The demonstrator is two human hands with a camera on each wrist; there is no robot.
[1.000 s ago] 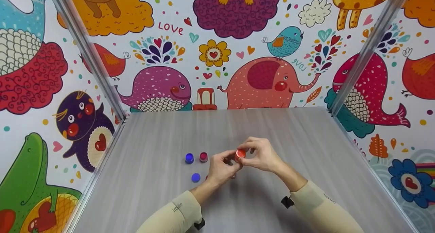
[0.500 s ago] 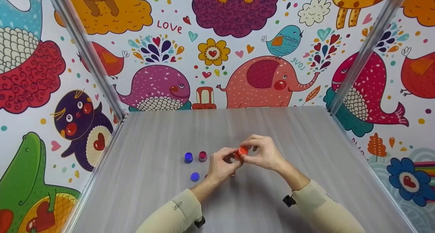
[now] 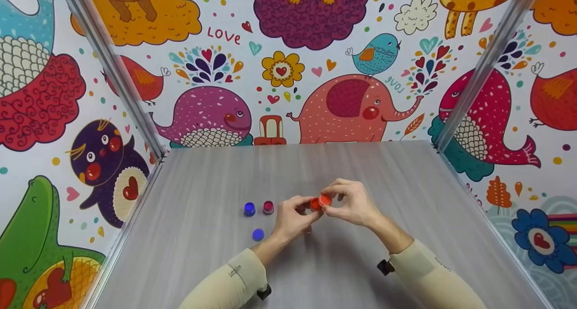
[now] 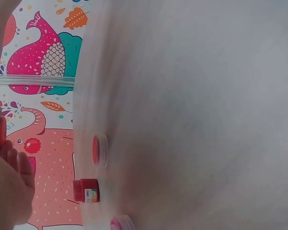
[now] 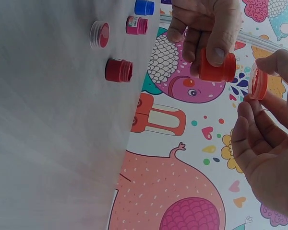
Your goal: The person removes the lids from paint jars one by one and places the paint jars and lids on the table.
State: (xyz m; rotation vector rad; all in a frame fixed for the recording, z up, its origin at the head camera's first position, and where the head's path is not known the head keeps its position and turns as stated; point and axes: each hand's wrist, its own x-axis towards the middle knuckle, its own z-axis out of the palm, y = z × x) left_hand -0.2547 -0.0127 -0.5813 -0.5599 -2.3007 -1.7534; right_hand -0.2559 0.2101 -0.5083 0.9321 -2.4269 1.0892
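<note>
My left hand grips a small orange-red paint jar above the table. Its round lid is pinched between the thumb and fingers of my right hand. In the right wrist view a narrow gap separates lid and jar, and the lid's inside is smeared with orange-red. Below the hands stands a dark red paint jar, uncapped, with a red-smeared lid lying near it. The left hand mostly hides these two in the head view.
Left of the hands stand an open blue paint jar and an open crimson paint jar. A blue lid lies in front of them on the grey table. Patterned walls enclose the table's back and sides.
The lid has come off the orange-red jar: my right hand has drawn it up and to the right. My left hand keeps hold of the jar, almost in place.
</note>
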